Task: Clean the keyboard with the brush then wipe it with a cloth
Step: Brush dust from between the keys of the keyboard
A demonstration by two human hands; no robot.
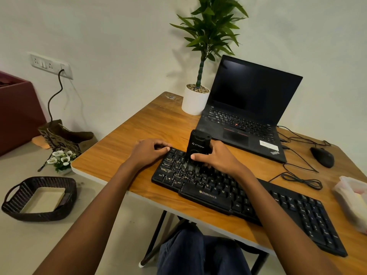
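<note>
A black Zebronics keyboard [258,203] lies slantwise on the wooden table [123,153]. My right hand [216,157] grips a black brush [198,144] upright, its bristles blurred on the dusty keys at the keyboard's left end. My left hand [148,150] rests on the keyboard's far left corner, fingers curled over its edge. At the right edge of the table lies a pale cloth or bag [351,199]; I cannot tell which.
An open black laptop [248,116] stands behind the keyboard, with a potted plant [195,100] to its left. A black mouse [322,156] and loose cables [301,179] lie at the right. On the floor at left are a dark wicker basket [39,199] and a small flower pot [61,159].
</note>
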